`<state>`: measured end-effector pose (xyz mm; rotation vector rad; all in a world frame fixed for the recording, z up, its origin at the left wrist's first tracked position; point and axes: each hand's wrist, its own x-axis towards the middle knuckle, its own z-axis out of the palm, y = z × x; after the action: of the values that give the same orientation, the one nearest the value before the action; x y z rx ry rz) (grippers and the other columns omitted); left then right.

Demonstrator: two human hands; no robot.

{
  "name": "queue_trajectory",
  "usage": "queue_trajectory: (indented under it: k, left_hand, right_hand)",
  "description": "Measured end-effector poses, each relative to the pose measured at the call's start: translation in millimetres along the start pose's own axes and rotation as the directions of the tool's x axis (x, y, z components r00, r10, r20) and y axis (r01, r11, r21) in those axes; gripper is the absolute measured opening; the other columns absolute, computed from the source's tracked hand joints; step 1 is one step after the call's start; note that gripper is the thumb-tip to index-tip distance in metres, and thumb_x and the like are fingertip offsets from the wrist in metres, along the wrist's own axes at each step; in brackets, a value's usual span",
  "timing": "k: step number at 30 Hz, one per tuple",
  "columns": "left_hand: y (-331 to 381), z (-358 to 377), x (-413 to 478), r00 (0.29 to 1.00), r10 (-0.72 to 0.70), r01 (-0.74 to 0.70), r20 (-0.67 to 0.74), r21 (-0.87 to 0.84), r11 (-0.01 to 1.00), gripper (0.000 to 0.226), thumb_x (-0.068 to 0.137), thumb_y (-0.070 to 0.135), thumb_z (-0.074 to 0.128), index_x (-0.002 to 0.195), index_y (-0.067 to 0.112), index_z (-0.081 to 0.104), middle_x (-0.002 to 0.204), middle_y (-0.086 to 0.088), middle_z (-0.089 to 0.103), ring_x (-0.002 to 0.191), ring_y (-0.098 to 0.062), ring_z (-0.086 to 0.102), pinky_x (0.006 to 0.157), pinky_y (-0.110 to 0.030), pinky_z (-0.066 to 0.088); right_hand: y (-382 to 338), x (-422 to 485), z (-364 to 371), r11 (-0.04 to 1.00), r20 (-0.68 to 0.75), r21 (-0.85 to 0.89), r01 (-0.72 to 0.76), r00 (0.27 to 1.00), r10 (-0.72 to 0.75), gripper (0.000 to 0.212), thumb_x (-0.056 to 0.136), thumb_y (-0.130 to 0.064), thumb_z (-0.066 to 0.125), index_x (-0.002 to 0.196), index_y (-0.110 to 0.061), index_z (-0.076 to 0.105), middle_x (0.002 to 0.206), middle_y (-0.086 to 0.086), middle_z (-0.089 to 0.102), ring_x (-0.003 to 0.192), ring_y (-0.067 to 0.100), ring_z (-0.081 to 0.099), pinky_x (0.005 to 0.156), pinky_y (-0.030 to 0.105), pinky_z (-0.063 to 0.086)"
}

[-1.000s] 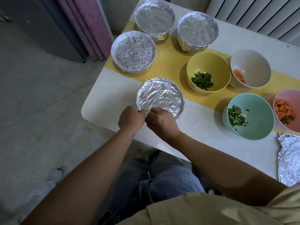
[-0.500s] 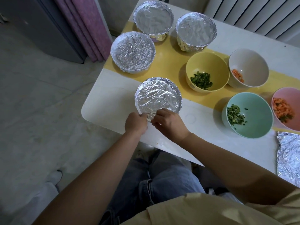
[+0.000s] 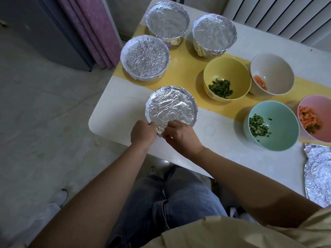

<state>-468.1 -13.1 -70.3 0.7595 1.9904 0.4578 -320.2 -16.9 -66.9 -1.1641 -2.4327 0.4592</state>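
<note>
Sealing the lid: my left hand [image 3: 142,132] and right hand [image 3: 180,136] pinch the near foil edge of the foil-covered bowl [image 3: 172,106] at the near left of the tabletop [image 3: 116,111]; next, I judge, my fingers must crimp round the rim.

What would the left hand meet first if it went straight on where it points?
The foil-covered bowl: the left hand pinches its near rim, so it would likely push straight into the foil.

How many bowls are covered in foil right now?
4. Nearest bowl, pinched by left hand and right hand; second bowl behind it on the yellow strip; far-left bowl and far-right bowl at the far end. Foil at the right edge might hide another.
</note>
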Motion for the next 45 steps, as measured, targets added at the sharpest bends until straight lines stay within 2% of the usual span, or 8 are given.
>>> queue_trajectory:
  k: [6, 12, 16, 24, 29, 34, 39, 45]
  left_hand:
    - [16, -6, -24, 0.97, -0.137, 0.176, 0.201, -0.19, 0.966, 0.03, 0.096, 0.025, 0.048, 0.111, 0.002, 0.06, 0.095, -0.016, 0.07, 0.075, -0.024, 0.071, 0.069, -0.034, 0.057]
    - [14, 1, -24, 0.96, -0.146, 0.209, 0.24, -0.263, 0.942, 0.027, 0.099, 0.011, 0.043, 0.119, 0.001, 0.057, 0.099, -0.018, 0.065, 0.066, -0.019, 0.066, 0.059, -0.026, 0.054]
    - [13, -2, -16, 0.971, -0.113, 0.154, 0.209, -0.196, 0.968, 0.016, 0.098, 0.007, 0.045, 0.107, -0.001, 0.056, 0.103, -0.019, 0.065, 0.081, -0.029, 0.065, 0.065, -0.032, 0.054]
    - [15, -3, -23, 0.967, -0.115, 0.17, 0.23, -0.238, 0.956, 0.015, 0.099, 0.017, 0.045, 0.101, 0.007, 0.056, 0.083, -0.013, 0.065, 0.06, -0.02, 0.064, 0.057, -0.028, 0.047]
    - [15, 3, -25, 0.965, -0.117, 0.169, 0.235, -0.211, 0.963, 0.023, 0.099, 0.008, 0.036, 0.111, 0.005, 0.056, 0.083, -0.01, 0.065, 0.068, -0.022, 0.068, 0.074, -0.036, 0.056]
    - [19, 3, -28, 0.95, -0.166, 0.21, 0.264, -0.15, 0.966, 0.032, 0.1, 0.012, 0.035, 0.125, 0.001, 0.051, 0.104, -0.016, 0.067, 0.072, -0.02, 0.069, 0.066, -0.033, 0.053]
    - [21, 0, -26, 0.948, -0.167, 0.209, 0.271, -0.132, 0.969, 0.033, 0.098, 0.012, 0.033, 0.122, 0.003, 0.054, 0.095, -0.014, 0.067, 0.072, -0.02, 0.069, 0.077, -0.038, 0.051]
    - [30, -9, -22, 0.923, -0.194, 0.255, 0.334, -0.15, 0.955, 0.03, 0.097, 0.006, 0.038, 0.117, -0.006, 0.057, 0.086, -0.018, 0.067, 0.068, -0.026, 0.069, 0.058, -0.038, 0.058]
  right_hand:
    - [0, -2, 1, 1.0, -0.021, -0.021, -0.015, 1.0, 0.015, 0.02, 0.074, 0.001, 0.073, 0.062, -0.007, 0.06, 0.063, 0.006, 0.053, 0.06, 0.027, 0.054, 0.048, 0.029, 0.039]
    - [-8, 1, 6, 0.997, -0.039, -0.005, -0.074, 0.996, 0.074, 0.016, 0.067, 0.001, 0.078, 0.063, -0.006, 0.064, 0.062, 0.007, 0.054, 0.056, 0.028, 0.055, 0.046, 0.024, 0.036]
    - [-1, 1, 0, 1.0, 0.04, -0.015, -0.013, 0.999, 0.013, 0.02, 0.069, -0.015, 0.082, 0.075, -0.007, 0.066, 0.072, 0.007, 0.058, 0.065, 0.028, 0.058, 0.051, 0.029, 0.044]
    - [4, -3, -4, 0.994, 0.003, -0.101, 0.034, 0.999, -0.034, 0.023, 0.069, -0.002, 0.079, 0.06, -0.009, 0.059, 0.064, 0.005, 0.054, 0.057, 0.026, 0.053, 0.047, 0.028, 0.038]
    - [-2, -2, -3, 0.991, -0.005, -0.125, 0.047, 0.999, -0.048, 0.024, 0.065, 0.003, 0.077, 0.057, -0.009, 0.058, 0.06, 0.005, 0.052, 0.053, 0.024, 0.051, 0.047, 0.026, 0.032]
    - [-2, -1, 0, 0.993, -0.033, -0.115, 0.035, 0.999, -0.039, 0.027, 0.066, 0.002, 0.079, 0.056, -0.008, 0.056, 0.06, 0.006, 0.052, 0.053, 0.026, 0.051, 0.045, 0.027, 0.034]
    - [-1, 0, 4, 0.996, -0.03, -0.085, 0.029, 0.999, -0.032, 0.022, 0.068, -0.003, 0.082, 0.059, -0.009, 0.062, 0.06, 0.006, 0.053, 0.054, 0.026, 0.054, 0.046, 0.026, 0.038]
    - [-1, 4, 9, 0.999, -0.108, -0.052, -0.005, 0.994, -0.001, 0.021, 0.078, -0.013, 0.072, 0.06, -0.008, 0.062, 0.06, 0.006, 0.05, 0.051, 0.027, 0.052, 0.041, 0.028, 0.041]
